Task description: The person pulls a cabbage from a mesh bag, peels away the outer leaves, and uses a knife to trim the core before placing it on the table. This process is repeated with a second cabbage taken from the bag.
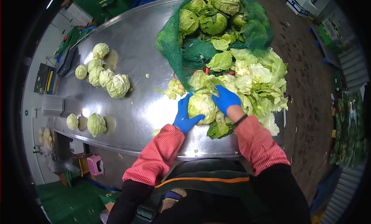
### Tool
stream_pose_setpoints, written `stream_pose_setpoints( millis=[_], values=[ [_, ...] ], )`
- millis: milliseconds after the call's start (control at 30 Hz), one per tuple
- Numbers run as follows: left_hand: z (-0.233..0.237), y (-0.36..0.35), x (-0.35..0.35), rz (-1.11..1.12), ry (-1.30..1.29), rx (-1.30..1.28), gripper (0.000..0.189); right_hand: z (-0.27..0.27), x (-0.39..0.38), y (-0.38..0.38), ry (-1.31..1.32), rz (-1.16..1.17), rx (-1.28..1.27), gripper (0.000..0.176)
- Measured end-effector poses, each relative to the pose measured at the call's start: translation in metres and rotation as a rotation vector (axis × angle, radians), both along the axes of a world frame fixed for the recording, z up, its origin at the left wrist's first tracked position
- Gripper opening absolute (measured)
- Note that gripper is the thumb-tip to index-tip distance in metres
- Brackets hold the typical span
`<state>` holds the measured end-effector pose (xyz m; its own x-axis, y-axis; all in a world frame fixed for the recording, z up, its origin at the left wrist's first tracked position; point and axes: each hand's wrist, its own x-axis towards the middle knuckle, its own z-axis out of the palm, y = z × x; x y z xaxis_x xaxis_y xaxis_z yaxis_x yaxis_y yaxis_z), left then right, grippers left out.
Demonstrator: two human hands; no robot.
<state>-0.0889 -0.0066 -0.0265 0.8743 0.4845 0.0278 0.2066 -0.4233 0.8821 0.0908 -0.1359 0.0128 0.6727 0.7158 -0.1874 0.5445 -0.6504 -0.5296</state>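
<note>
A pale green cabbage (202,106) rests on the steel table in front of me. My left hand (187,114), in a blue glove, grips it from the left, thumb across its near side. At its upper right is my gloved right hand (226,99), fingers curled in beside a thin, pale piece at their tips; I cannot tell what that piece is. Loose cabbage leaves (262,79) are heaped to the right of both hands. A darker green leaf (219,128) lies just below the cabbage. Beyond the hands, a green net sack (170,42) lies open with several whole cabbages (213,23) inside.
Several trimmed cabbages (118,86) sit on the left of the steel table (143,38), two of them nearer its front edge. A clear plastic container (53,105) and a dark device (67,61) stand at the far left edge. The floor (305,69) runs along the right.
</note>
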Motion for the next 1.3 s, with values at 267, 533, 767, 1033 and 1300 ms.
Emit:
stream_pose_setpoints(
  millis=[267, 533, 767, 1033, 1300],
  values=[
    [-0.009, -0.007, -0.044, 0.082, -0.124, -0.542, 0.102, -0.017, -0.007, 0.004, 0.472, -0.113, -0.042, 0.076],
    [-0.025, 0.004, -0.04, 0.19, -0.239, -0.729, 0.101, -0.046, -0.05, -0.051, 0.56, -0.12, 0.061, 0.057],
    [0.028, 0.033, -0.022, -0.32, 0.113, -0.261, 0.103, 0.034, -0.039, -0.028, 0.306, 0.006, 0.264, 0.063],
    [0.005, -0.025, -0.033, 0.265, -0.099, -0.079, 0.079, -0.005, -0.042, -0.007, 0.433, -0.12, 0.098, 0.077],
    [0.018, -0.003, 0.007, 0.272, 0.127, 0.119, 0.104, 0.019, -0.054, -0.027, 0.007, 0.085, 0.083, 0.035]
  ],
)
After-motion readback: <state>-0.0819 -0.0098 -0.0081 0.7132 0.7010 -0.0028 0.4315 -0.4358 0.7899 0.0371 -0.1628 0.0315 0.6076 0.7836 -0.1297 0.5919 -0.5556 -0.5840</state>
